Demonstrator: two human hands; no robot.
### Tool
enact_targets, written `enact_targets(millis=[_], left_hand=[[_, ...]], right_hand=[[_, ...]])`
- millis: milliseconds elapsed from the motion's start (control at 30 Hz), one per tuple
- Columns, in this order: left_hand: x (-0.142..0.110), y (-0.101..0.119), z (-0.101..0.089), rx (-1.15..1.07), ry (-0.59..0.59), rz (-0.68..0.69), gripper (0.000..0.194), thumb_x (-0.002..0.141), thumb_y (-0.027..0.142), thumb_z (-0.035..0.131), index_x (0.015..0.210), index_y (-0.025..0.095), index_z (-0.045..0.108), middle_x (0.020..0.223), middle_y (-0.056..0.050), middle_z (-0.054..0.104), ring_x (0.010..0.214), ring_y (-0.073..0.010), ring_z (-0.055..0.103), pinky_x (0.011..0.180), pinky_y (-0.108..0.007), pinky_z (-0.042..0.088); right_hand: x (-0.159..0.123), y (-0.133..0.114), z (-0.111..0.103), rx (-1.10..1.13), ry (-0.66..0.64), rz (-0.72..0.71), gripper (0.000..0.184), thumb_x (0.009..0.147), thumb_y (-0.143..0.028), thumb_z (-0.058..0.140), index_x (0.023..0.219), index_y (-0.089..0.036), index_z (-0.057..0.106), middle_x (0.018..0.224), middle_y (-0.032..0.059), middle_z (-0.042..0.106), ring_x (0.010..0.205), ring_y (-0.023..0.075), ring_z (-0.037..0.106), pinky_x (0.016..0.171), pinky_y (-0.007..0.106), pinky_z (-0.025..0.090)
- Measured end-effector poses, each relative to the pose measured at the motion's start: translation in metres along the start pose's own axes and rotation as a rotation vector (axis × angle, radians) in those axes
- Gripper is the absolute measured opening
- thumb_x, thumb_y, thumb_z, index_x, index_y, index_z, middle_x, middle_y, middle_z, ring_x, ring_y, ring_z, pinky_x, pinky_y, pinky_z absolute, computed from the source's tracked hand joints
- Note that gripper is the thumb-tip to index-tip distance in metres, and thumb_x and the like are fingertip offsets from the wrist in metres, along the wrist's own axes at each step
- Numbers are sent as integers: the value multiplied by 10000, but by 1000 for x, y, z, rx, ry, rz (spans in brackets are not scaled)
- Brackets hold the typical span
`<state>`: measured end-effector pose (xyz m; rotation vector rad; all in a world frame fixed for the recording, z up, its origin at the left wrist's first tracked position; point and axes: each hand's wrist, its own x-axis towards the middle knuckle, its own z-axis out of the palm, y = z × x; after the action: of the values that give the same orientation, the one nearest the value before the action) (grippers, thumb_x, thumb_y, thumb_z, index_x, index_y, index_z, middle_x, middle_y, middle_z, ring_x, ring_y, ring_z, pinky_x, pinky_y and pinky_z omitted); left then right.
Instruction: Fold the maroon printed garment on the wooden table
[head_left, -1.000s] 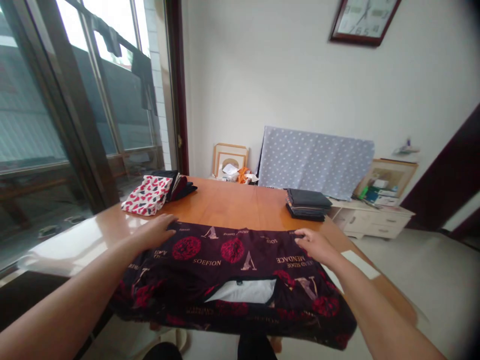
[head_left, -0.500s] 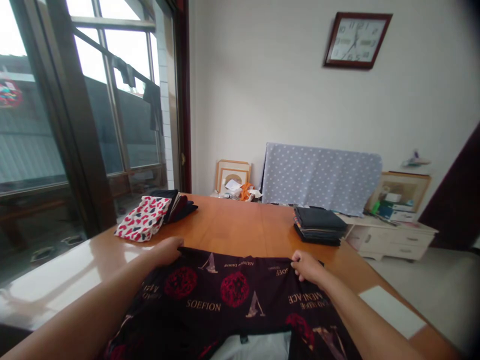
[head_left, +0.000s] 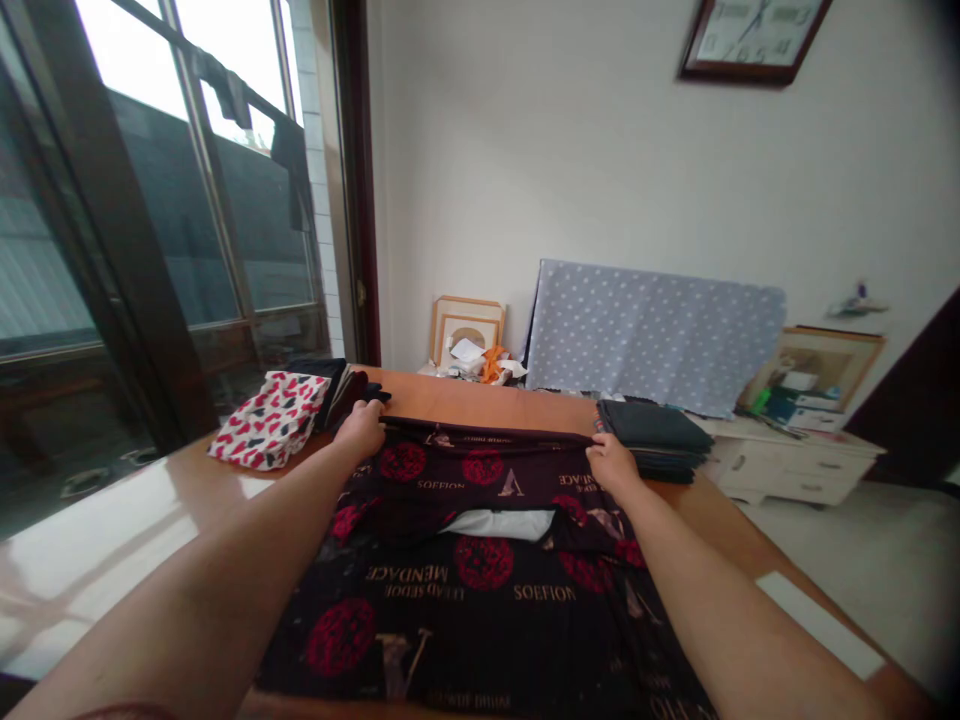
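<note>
A dark printed shirt (head_left: pixel 480 570) with red round motifs and gold lettering lies spread over the near part of the table (head_left: pixel 450 393). My left hand (head_left: pixel 364 430) is closed on its far left edge. On the far right edge, my right hand (head_left: pixel 611 463) grips the same cloth. Between the two hands the far edge runs almost straight. Pale lining (head_left: pixel 502 523) shows at the opening in the middle of the shirt. Past my left hand lies white cloth with red and dark patches (head_left: pixel 274 418). A stack of dark folded clothes (head_left: pixel 652 440) stands just beyond my right hand.
Dark folded clothes (head_left: pixel 352 395) lie behind the patterned cloth. A white sheet (head_left: pixel 821 622) rests at the table's right edge. Against the wall are a blue-grey dotted cover (head_left: pixel 645 335), a white cabinet (head_left: pixel 802 470) and picture frames (head_left: pixel 469 325). Glass windows (head_left: pixel 195 240) fill the left side.
Both hands have moved forward, carrying the shirt's edge farther across the table. More of the shirt now lies flat in front of me. The view has tilted down slightly.
</note>
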<state>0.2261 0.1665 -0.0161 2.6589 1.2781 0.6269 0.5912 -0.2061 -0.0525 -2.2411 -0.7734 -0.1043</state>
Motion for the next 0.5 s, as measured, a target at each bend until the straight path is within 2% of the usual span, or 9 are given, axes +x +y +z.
enact_targets(millis=[67,133,300,400,500], left_hand=[[-8,-6,4,-15,-9,42,561,896,326,526,1433,166,505,1456,-181,487,1218,-292,618,1017,-350,487],[-22,-15,4,-28,-30,80,592,906,340,512,1465,148,483,1476,-177,492,1274,-285,590,1073,-340,454],[-71,-47,-1,-62,-108,171,494,927,430,469,1306,171,653,1294,-134,667,1210,-280,632,1080,-362,455],[-100,-75,-3,-88,-109,215,508,917,492,472,1258,187,692,1259,-128,699,1159,-283,659,1050,-370,478],[-129,-100,-10,-122,-69,181,488,917,468,456,1238,189,696,1218,-131,724,1114,-288,674,1011,-392,499]], right_hand=[[-5,4,0,-7,-22,-5,472,904,-265,550,1364,-159,554,1184,127,749,1094,216,713,948,312,525],[-16,11,-4,-19,-50,-23,484,908,-287,537,1364,-130,570,1211,145,739,1114,230,705,977,327,514],[-63,28,-29,-64,-105,-64,365,918,-386,531,1159,-184,716,1143,113,765,1056,247,716,957,355,524],[-95,37,-47,-86,-136,-84,352,906,-407,549,1136,-210,729,1106,91,777,1037,243,720,939,351,531],[-125,46,-64,-138,-152,-114,370,904,-421,541,1163,-225,717,1137,83,772,1062,255,716,933,358,531]])
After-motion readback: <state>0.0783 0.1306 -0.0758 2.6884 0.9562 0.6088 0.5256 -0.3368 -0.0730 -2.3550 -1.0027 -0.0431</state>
